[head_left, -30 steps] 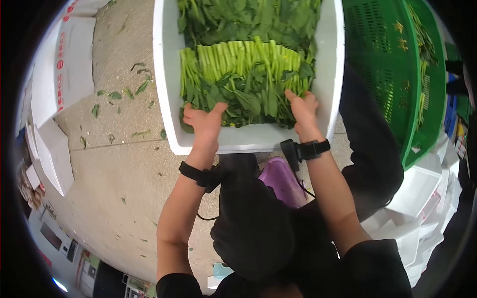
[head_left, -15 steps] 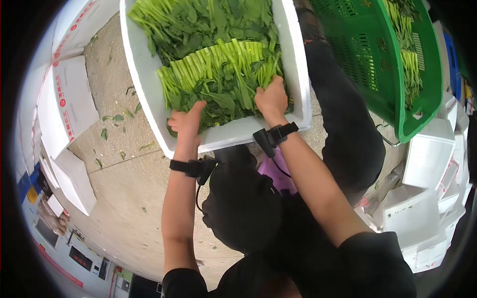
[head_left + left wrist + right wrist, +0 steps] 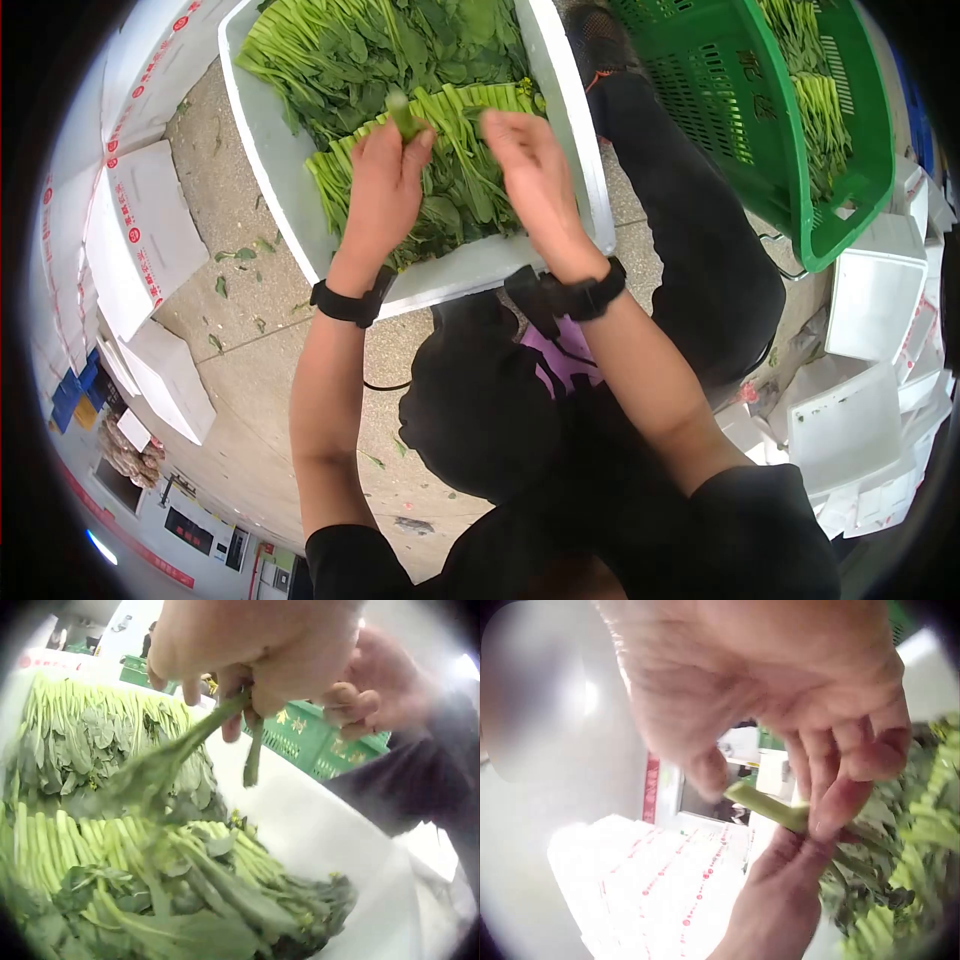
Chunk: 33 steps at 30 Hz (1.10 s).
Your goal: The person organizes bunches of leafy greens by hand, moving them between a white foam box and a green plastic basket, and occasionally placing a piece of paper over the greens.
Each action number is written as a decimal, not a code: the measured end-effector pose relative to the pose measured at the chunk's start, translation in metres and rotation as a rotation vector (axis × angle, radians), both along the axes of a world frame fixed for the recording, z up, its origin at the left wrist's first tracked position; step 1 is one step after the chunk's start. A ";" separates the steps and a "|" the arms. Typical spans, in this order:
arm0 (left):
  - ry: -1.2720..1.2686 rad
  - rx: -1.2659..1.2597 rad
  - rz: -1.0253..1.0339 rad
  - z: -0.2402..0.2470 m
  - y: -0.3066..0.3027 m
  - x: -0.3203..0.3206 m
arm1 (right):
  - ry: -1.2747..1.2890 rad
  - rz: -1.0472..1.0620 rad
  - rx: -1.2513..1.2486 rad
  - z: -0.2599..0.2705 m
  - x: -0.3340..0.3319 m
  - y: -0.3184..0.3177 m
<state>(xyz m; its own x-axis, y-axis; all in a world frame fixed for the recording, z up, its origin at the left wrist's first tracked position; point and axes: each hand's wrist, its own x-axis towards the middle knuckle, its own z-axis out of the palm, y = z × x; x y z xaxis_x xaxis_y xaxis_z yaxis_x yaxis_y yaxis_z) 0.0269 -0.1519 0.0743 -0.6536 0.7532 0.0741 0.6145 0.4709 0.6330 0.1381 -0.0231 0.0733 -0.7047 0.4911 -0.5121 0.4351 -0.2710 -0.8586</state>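
Note:
My left hand (image 3: 385, 190) pinches a single leafy green vegetable stalk (image 3: 769, 808), its pale cut end pointing up in the head view. Leaves of that stalk trail down in the left wrist view. Close beside it is my right hand (image 3: 535, 185), palm toward the stalk, fingers loosely bent and thumb apart from them. Both hands are over a white foam box (image 3: 585, 150). In the box lie a front row of green stalks (image 3: 45, 847), cut ends lined up, and another leafy row (image 3: 330, 60) behind it.
To the right, a green plastic crate (image 3: 790, 130) holds more stalks. White foam boxes (image 3: 850, 420) are piled at lower right, and white boxes with red print (image 3: 150, 235) stand at left. Loose leaves (image 3: 235, 255) dot the floor. A purple object (image 3: 565, 355) is under me.
Both hands have risen from the front row's leafy ends. The left hand has picked up one stalk, and the right has moved in beside it. The box appears shifted left in view.

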 end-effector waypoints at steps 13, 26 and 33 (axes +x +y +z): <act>-0.037 -0.214 -0.170 -0.064 0.027 0.016 | -0.900 -0.005 0.355 -0.087 0.001 -0.028; -0.104 -0.149 -0.760 -0.107 0.079 -0.005 | -0.791 0.025 0.177 -0.100 0.010 -0.005; 0.182 -0.367 -1.022 -0.120 0.093 0.002 | -0.663 -0.068 0.158 -0.094 0.015 -0.022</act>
<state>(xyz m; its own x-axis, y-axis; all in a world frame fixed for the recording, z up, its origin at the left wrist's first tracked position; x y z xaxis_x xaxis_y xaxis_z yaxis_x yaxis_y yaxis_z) 0.0288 -0.0590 -0.0460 0.2890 0.9286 -0.2330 0.8914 -0.1722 0.4191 0.1528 -0.0447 -0.0208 -0.2316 0.6273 -0.7436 0.8693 -0.2097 -0.4477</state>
